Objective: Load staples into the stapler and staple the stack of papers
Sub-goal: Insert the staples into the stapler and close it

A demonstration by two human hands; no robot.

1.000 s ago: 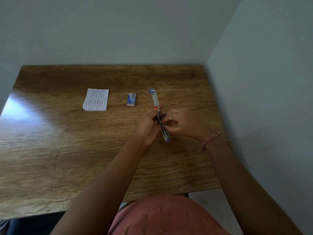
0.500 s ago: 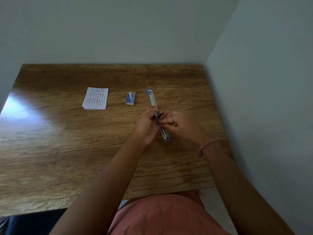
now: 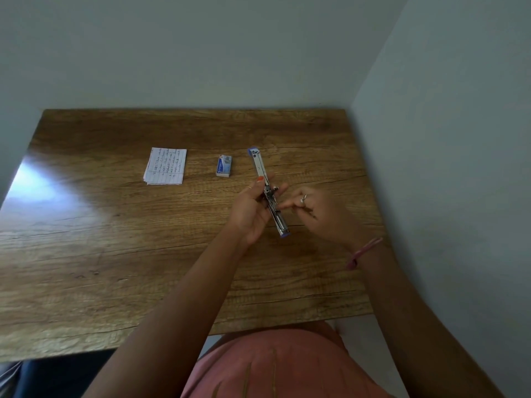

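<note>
Two hands meet at one stapler (image 3: 268,193), swung fully open above the table (image 3: 115,254). My left hand (image 3: 253,208) grips its middle, fingers curled around the hinge; my right hand (image 3: 313,208) pinches at the magazine channel, though whether a strip sits there I cannot tell. Loading seems underway, stapling not begun. Beyond the stapler, to its left, lies one staple box (image 3: 223,166), then one paper stack (image 3: 165,166) farther left.

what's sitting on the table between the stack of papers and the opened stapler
In the head view, a small box of staples lies flat between the stack of papers and the opened stapler, touching neither.
</note>
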